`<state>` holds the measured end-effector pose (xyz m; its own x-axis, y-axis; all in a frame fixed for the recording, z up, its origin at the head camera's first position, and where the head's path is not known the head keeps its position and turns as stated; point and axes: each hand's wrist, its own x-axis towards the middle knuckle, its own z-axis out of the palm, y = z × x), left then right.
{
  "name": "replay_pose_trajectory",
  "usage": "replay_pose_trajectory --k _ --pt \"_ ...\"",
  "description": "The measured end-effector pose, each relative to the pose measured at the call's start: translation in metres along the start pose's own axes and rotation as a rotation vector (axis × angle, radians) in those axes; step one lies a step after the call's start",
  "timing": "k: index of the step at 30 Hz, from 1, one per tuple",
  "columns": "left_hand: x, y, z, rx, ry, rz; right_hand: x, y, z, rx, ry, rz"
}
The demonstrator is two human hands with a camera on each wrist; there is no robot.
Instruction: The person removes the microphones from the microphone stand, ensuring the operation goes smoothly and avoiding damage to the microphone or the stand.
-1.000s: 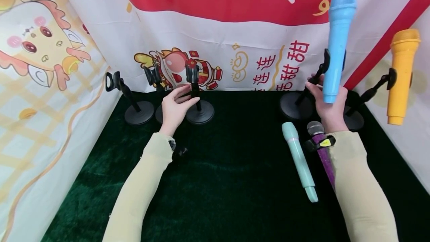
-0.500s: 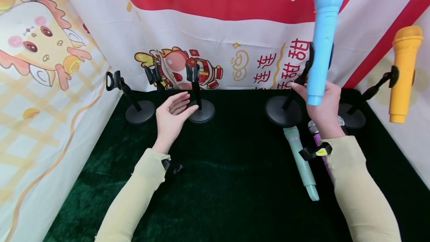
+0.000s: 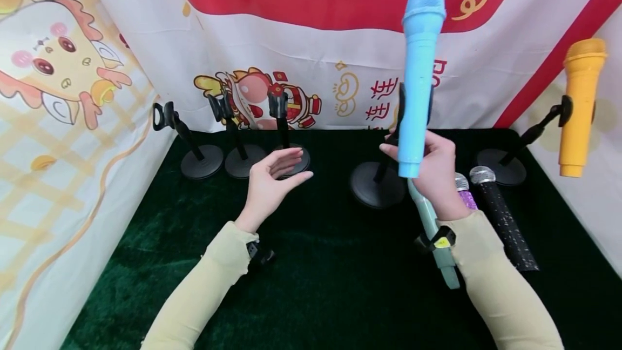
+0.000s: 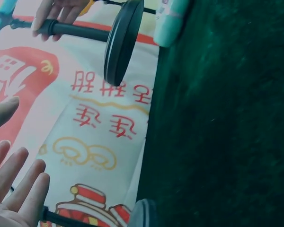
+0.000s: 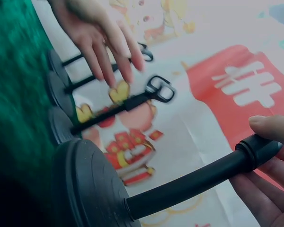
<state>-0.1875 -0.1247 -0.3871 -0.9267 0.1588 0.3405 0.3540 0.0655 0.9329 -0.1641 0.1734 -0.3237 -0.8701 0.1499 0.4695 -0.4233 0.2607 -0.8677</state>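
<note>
My right hand [image 3: 439, 174] grips the stem of a black microphone stand [image 3: 374, 187], whose clip carries a light blue microphone [image 3: 419, 80] pointing upward. In the right wrist view, the thumb and fingers wrap the collar near the top of the stem [image 5: 189, 187]. The round base appears raised off the table in the left wrist view. My left hand [image 3: 272, 185] holds nothing, its fingers extended and thumb apart. It is in front of three bare black stands, partly covering the base of the nearest stand [image 3: 279, 107].
Two more bare stands are a left stand [image 3: 201, 162] and a middle stand [image 3: 243, 161]. An orange microphone [image 3: 583, 107] sits in a stand at right. Mint [image 3: 439, 253], purple [image 3: 467, 199] and black [image 3: 507, 226] microphones lie on the green cloth [image 3: 316, 285]. Printed banners [image 3: 330, 50] form the backdrop.
My right hand has moved left and toward me with the stand and blue microphone, uncovering the black microphone. My left hand has drawn back from the bare stands, then shifted slightly right.
</note>
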Motion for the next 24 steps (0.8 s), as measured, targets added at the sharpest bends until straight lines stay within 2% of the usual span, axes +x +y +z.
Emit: replay_pose_trajectory --k 5,8,12,15,24 --pt "-0.003 -0.019 0.005 0.03 -0.052 -0.017 -0.013 0.003 0.017 0.046 -0.098 0.02" --pt "-0.005 -0.024 0.007 0.046 -0.08 -0.014 -0.02 0.006 0.026 0.101 -0.163 0.023" --pt "-0.007 -0.029 0.008 0.069 -0.109 -0.012 -0.027 0.022 0.038 0.17 -0.231 0.061" --pt "-0.008 -0.032 0.007 0.086 -0.137 -0.007 -0.03 0.035 0.047 0.153 -0.269 0.068" --pt "-0.009 -0.042 0.005 0.085 -0.241 -0.019 -0.041 0.047 0.069 0.081 -0.342 0.039"
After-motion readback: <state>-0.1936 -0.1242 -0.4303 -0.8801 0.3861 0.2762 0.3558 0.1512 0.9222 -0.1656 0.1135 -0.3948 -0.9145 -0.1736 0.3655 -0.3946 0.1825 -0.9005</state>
